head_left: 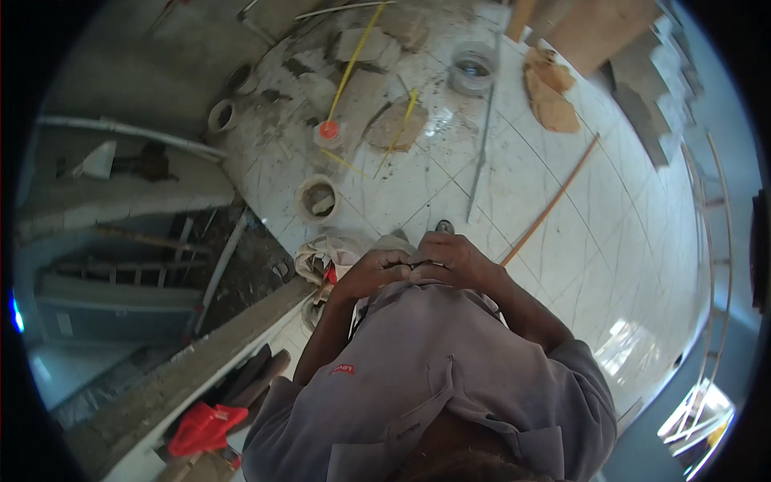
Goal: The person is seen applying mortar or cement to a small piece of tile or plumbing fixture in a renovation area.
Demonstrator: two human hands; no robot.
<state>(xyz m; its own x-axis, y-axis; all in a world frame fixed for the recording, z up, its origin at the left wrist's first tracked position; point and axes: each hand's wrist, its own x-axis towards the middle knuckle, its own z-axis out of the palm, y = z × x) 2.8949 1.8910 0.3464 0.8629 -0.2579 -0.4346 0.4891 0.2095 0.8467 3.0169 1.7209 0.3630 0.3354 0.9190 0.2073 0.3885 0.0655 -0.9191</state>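
My left hand (379, 271) and my right hand (450, 259) meet at my waist, over the lower front of my grey shirt (438, 337). Both have bent, closed fingers pressed close together; what lies between them is too small and hidden to make out. Just beyond them my shoes show on the white tiled floor (546, 241). Left of my hands is a pale bag (317, 257) with something red in it. A bucket (317, 201) with a lump inside stands ahead of it.
Yellow rulers (345, 76), broken tiles (357, 44), a clear bucket (472, 68) and brown paper (550, 96) lie ahead. A long wooden strip (550, 201) is at right. An open drop (128, 281) with a concrete edge is at left, red cloth (205, 426) beside it.
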